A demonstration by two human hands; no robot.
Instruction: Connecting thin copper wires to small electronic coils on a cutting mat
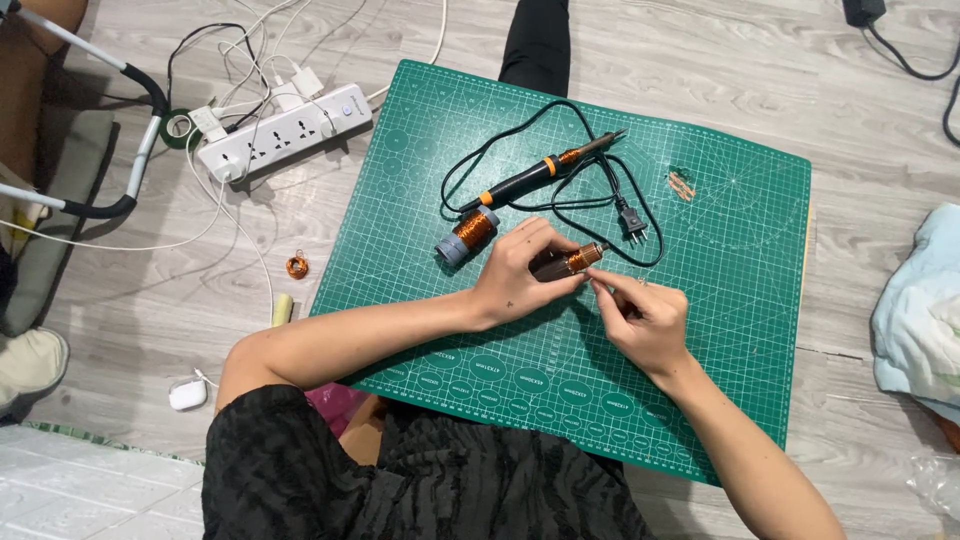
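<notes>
The left hand (520, 268) is curled closed around a small dark cylinder wound with copper wire (570, 262), gripping it so the copper-wrapped end pokes out to the right between thumb and fingers. The right hand (645, 318) sits just beside it, thumb and forefinger pinched together at that exposed end; it looks to be holding a fine strand of wire, though the strand is too thin to make out for sure. Both hands hover low over the middle of a green cutting mat (740, 260) that lies on the grey wood-look floor (850, 110).

Just left of the left hand, a grey spool of copper wire (466, 236) rests on the mat. Beyond it lies a soldering iron (545, 172) with a black and orange handle, its tip pointing up and right, its black cord (590, 205) looping around to an unplugged plug (633, 218). A small tangle of copper scraps (682, 185) lies further right on the mat.

Off the mat to the left, a white power strip (285, 132) with several white cables plugged in sits on the floor, with a roll of green tape (179, 128) beside it. Nearer, a small copper coil (296, 266) lies on the floor. A pale blue cloth (915, 315) is at the right edge
</notes>
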